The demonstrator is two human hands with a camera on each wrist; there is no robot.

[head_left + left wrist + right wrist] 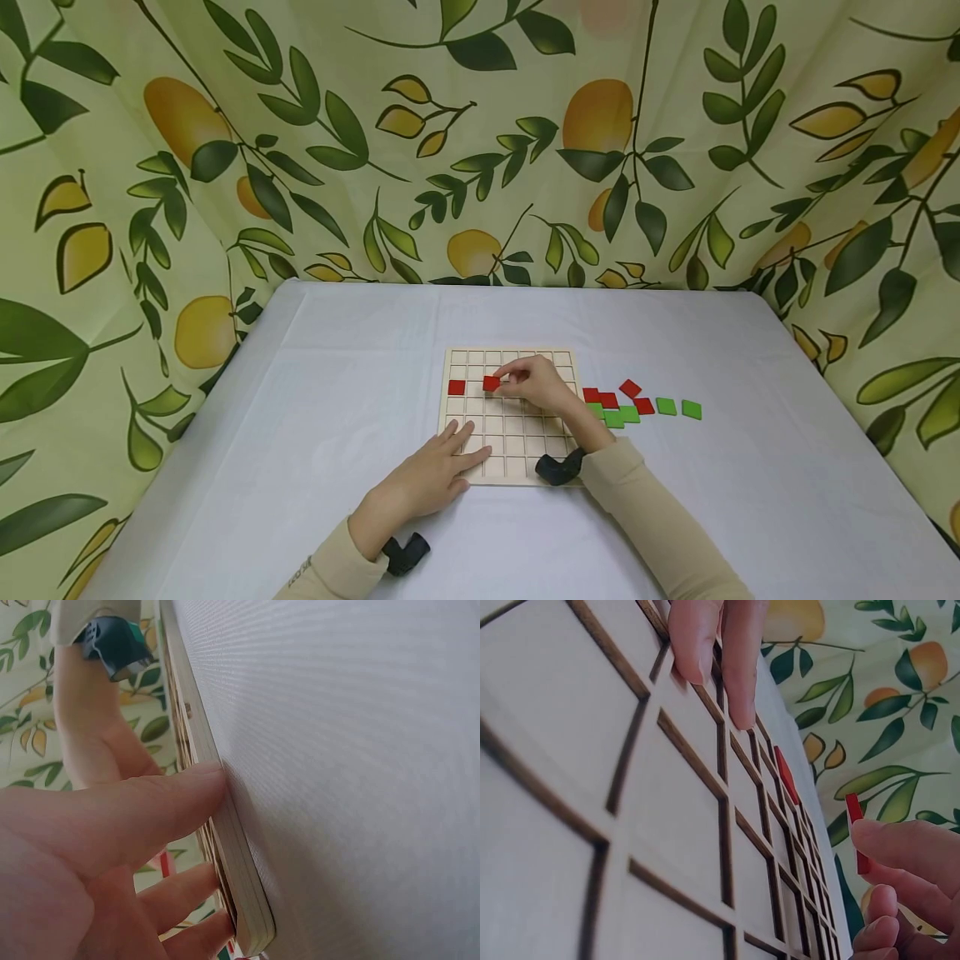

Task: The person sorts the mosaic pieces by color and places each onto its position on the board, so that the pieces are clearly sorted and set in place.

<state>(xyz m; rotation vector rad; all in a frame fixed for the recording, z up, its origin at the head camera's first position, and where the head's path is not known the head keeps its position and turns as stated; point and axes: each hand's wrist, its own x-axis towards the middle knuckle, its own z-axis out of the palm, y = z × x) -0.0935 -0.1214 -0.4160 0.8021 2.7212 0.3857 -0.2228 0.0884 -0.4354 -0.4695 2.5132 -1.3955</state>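
A pale wooden grid board (514,472) lies on the white table, its square cells divided by grooves. My right hand (538,385) pinches a red square tile (491,383) between thumb and fingers over the upper part of the board; in the right wrist view this tile (861,851) is held up off the grid. Another red tile (457,387) sits in a cell near the board's left edge. My left hand (431,471) rests spread on the lower left corner, and the left wrist view shows its thumb (199,784) against the board's side edge (240,877).
Right of the board lie several loose red tiles (630,388) and several green tiles (666,406), some overlapping near its edge. Dark straps (407,554) are on both wrists. A leaf-and-fruit patterned curtain (480,167) surrounds the table's back and sides.
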